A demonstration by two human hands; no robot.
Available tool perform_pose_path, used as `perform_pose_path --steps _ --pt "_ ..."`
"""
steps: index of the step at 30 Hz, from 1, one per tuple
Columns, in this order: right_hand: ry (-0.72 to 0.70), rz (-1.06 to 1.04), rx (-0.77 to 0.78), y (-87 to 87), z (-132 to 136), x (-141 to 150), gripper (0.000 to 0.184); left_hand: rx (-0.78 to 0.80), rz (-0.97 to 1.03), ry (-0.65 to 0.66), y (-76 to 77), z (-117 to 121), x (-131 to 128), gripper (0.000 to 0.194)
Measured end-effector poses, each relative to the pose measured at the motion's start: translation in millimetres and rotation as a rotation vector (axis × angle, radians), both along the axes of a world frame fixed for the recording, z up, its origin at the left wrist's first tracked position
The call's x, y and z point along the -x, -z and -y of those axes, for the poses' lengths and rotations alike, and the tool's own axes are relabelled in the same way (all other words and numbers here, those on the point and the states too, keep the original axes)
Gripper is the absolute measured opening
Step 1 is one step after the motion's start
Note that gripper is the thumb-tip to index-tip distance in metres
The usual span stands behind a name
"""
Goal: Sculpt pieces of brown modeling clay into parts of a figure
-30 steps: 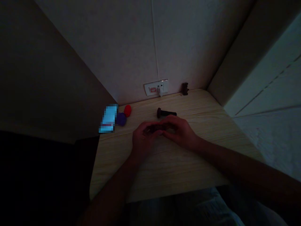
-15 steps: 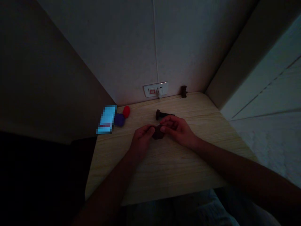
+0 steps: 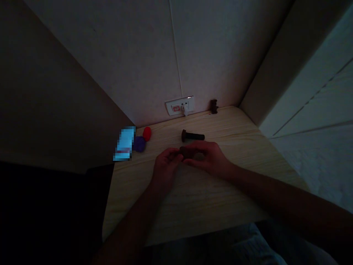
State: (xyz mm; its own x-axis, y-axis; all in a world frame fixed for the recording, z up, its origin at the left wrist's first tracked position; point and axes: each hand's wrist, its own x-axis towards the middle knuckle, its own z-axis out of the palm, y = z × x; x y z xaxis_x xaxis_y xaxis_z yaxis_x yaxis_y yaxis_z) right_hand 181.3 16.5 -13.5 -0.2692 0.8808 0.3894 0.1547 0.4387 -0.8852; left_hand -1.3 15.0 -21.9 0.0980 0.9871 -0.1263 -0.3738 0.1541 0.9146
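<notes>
In dim light my left hand (image 3: 165, 167) and my right hand (image 3: 206, 158) meet over the middle of a light wooden table (image 3: 193, 198). Between their pinched fingertips sits a small dark brown piece (image 3: 185, 151), held by both hands just above the tabletop. A dark bolt-shaped piece (image 3: 192, 136) lies on the table just behind my right hand's fingers.
A red lump (image 3: 147, 133) and a purple lump (image 3: 139, 144) lie at the table's back left, next to a glowing blue screen (image 3: 124, 144). A wall socket (image 3: 179, 106) and a small dark object (image 3: 213, 106) are at the back wall. Walls close in on both sides.
The hands were cupped together over the piece, then drew apart to show it between the fingertips; now they pinch it closer together again. The view has shifted slightly.
</notes>
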Motion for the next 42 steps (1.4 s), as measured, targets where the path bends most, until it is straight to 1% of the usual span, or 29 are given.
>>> perform_pose_path --steps 4,6,8,10,12,14,15,16,18,20,23,28,30,32,34,35,37,38,39,42 --pt "0.026 0.047 0.021 -1.6 2 2 0.025 -0.072 -0.114 0.015 -0.4 0 4 0.021" --pt "0.049 0.077 0.002 -1.7 2 2 0.022 -0.137 -0.182 0.003 -2.7 1 3 0.017" --pt "0.066 0.099 -0.043 -1.5 0 1 0.024 -0.217 -0.263 -0.023 -5.0 4 0 0.016" --pt "0.075 0.123 -0.102 -1.1 -2 -1 0.027 -0.265 -0.307 -0.034 -6.5 6 -3 0.022" --pt "0.078 0.142 -0.149 -0.5 -4 -2 0.027 -0.259 -0.299 -0.031 -7.0 7 -4 0.034" --pt "0.063 0.153 -0.172 0.5 -5 -3 0.024 -0.255 -0.307 -0.034 -7.8 6 -3 0.043" --pt "0.053 0.156 -0.17 1.1 -5 -4 0.024 -0.28 -0.343 -0.035 -8.7 5 -1 0.044" --pt "0.042 0.153 -0.159 1.6 -5 -4 0.023 -0.32 -0.395 -0.03 -9.9 4 1 0.042" --pt "0.025 0.141 -0.116 2.2 -4 -5 0.023 -0.401 -0.517 -0.004 -12.9 2 6 0.028" --pt "0.018 0.119 -0.073 1.7 -3 -5 0.02 -0.4 -0.577 -0.012 -15.2 1 9 0.017" --pt "-0.018 0.061 -0.03 -0.2 -1 -3 0.017 -0.275 -0.516 -0.042 -14.1 -2 10 0.016" --pt "-0.11 -0.168 0.174 0.4 0 3 0.022 -0.127 -0.219 0.035 -3.7 -5 9 0.024" --pt "-0.12 -0.189 0.194 1.3 -1 3 0.024 -0.077 -0.102 0.064 -1.2 -6 9 0.028" --pt "-0.126 -0.186 0.197 2.3 -2 3 0.026 -0.036 -0.035 0.056 -1.0 -6 7 0.03" --pt "-0.12 -0.195 0.232 3.8 -3 2 0.029 -0.014 -0.018 0.005 -2.3 -7 5 0.031" --pt "-0.113 -0.208 0.258 4.8 -3 2 0.034 -0.011 -0.022 -0.02 -3.2 -7 4 0.03" --pt "-0.094 -0.235 0.305 7.1 -3 3 0.047 -0.018 -0.031 -0.027 -4.6 -7 4 0.026" --pt "-0.084 -0.246 0.318 8.0 -2 4 0.05 -0.032 -0.031 -0.019 -5.0 -7 4 0.025" --pt "-0.082 -0.257 0.326 8.7 -2 4 0.049 -0.052 -0.032 -0.006 -5.0 -7 4 0.023" --pt "-0.106 -0.283 0.333 8.2 -2 5 0.033 -0.128 -0.113 0.007 -3.7 -6 8 0.025"
